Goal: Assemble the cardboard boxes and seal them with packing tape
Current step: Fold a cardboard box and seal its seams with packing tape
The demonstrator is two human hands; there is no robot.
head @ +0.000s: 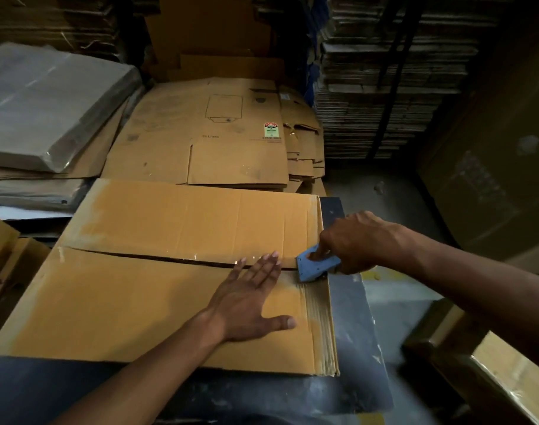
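Note:
A brown cardboard box (158, 228) lies on a dark worktable (351, 320), its two top flaps closed and meeting at a seam (145, 256). Clear packing tape (197, 256) glints along that seam. My left hand (250, 299) presses flat on the near flap, fingers straight, fingertips at the seam. My right hand (354, 240) grips a blue tape dispenser (312, 265) at the box's right edge, on the end of the seam, with the index finger laid on top of it.
Flattened printed cartons (219, 136) are piled behind the box. Plastic-wrapped sheet bundles (47, 99) lie at the left. Tall stacks of flat cardboard (384, 87) rise at the back right. A taped carton (507, 378) sits low on the right, beside grey floor (394, 191).

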